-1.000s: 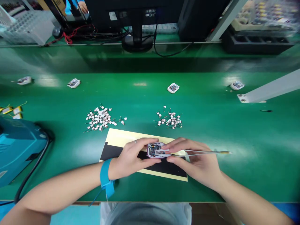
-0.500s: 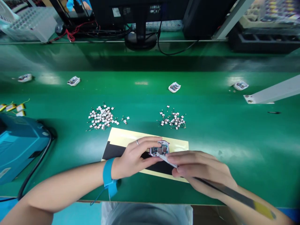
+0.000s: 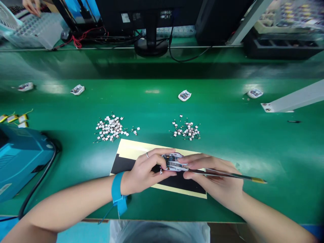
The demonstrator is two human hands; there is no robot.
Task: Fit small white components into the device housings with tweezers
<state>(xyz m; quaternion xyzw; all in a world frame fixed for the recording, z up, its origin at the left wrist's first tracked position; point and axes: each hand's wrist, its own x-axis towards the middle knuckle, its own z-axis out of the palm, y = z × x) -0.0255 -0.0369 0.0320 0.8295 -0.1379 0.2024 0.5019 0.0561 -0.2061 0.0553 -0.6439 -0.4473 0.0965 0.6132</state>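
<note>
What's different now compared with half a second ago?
The right hand has turned, swinging the rear of the tweezers up in the picture, so they lie closer to level. One finger of the left hand has curled back toward the thumb. Another person's hand has appeared by the clear tray at top left. The left hand still holds the open device; nothing was let go.

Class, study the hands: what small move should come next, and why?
Probably a slight nudge of the tweezers by the right hand: their tips appear to lie over the exposed circuit board, while the left hand grips the white casing.
</note>
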